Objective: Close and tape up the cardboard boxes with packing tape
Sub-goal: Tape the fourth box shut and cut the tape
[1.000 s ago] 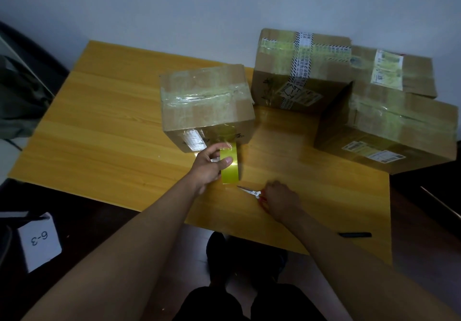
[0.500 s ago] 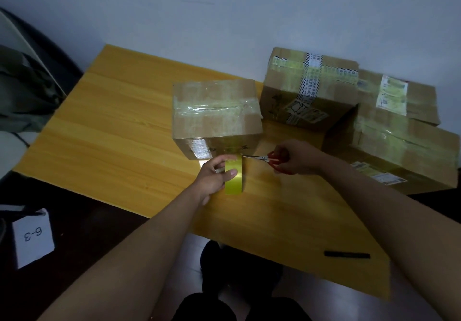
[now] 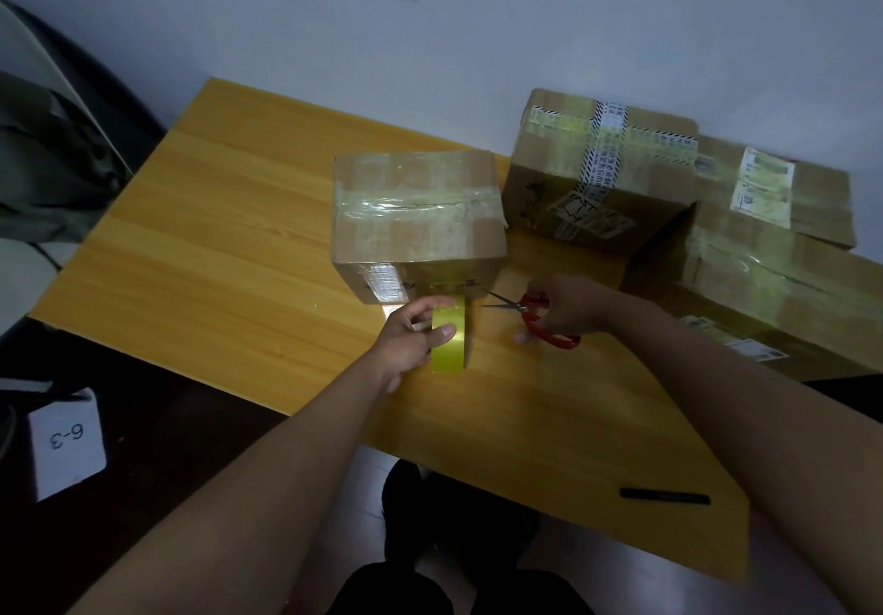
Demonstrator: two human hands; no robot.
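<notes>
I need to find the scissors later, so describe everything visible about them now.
The scissors have red loop handles and thin, pale metal blades. The blades are parted and point left, toward the yellow tape roll and the front of the nearest box, without clearly touching either. The right hand grips the handles, holding them just above the wooden table.

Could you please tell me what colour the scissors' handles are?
Red, seen in the head view: the scissors in the right hand.
</notes>
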